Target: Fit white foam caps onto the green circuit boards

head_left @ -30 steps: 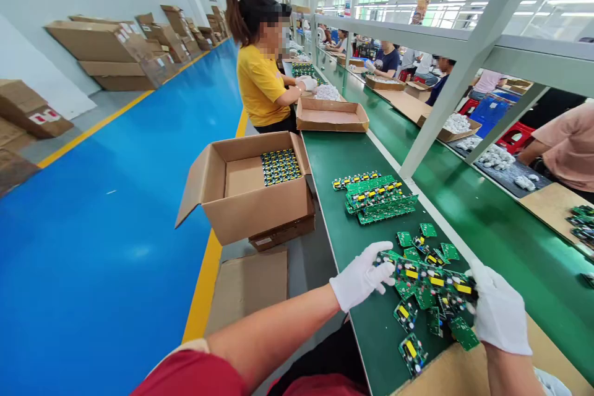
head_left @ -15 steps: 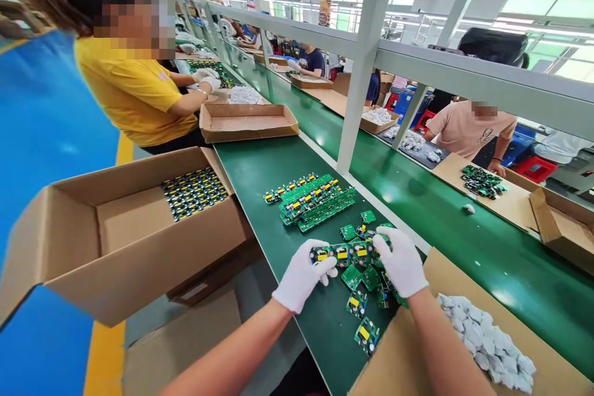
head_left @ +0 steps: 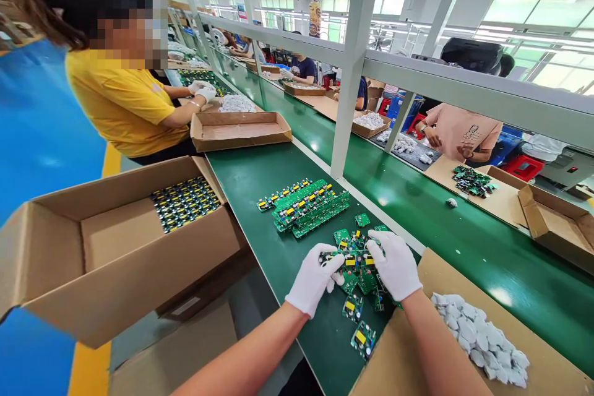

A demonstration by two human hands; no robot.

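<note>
Circuit-board strip [head_left: 351, 260], carrying yellow-topped parts, is held just above a scatter of loose boards [head_left: 363, 339] on the green table [head_left: 241, 182], between the person's two white-gloved hands. The left hand [head_left: 313, 275] grips its left end between thumb and fingers, and the right hand [head_left: 394, 265] grasps its right end. Its long axis runs from one hand to the other, close to level across the view, with the parts facing the wearer.

To the left, beside the table, a large open cardboard box [head_left: 139, 269] contains rows of boards [head_left: 185, 204] with yellow parts, packed toward its right end (the rest of its brown bottom shows). A shallow carton [head_left: 244, 137] rests at the far end of the table, near a co-worker in a yellow shirt [head_left: 118, 105]. Across the green belt, another shallow box [head_left: 365, 131] is heaped with white pieces, and an open carton [head_left: 557, 218] stands farther right, near a pile of boards [head_left: 473, 181].

Beyond the loose boards lie stacked strips [head_left: 304, 207], their long axes slanting up to the right. At the wearer's right, white lumps [head_left: 480, 337] rest on a cardboard sheet [head_left: 394, 352]
</note>
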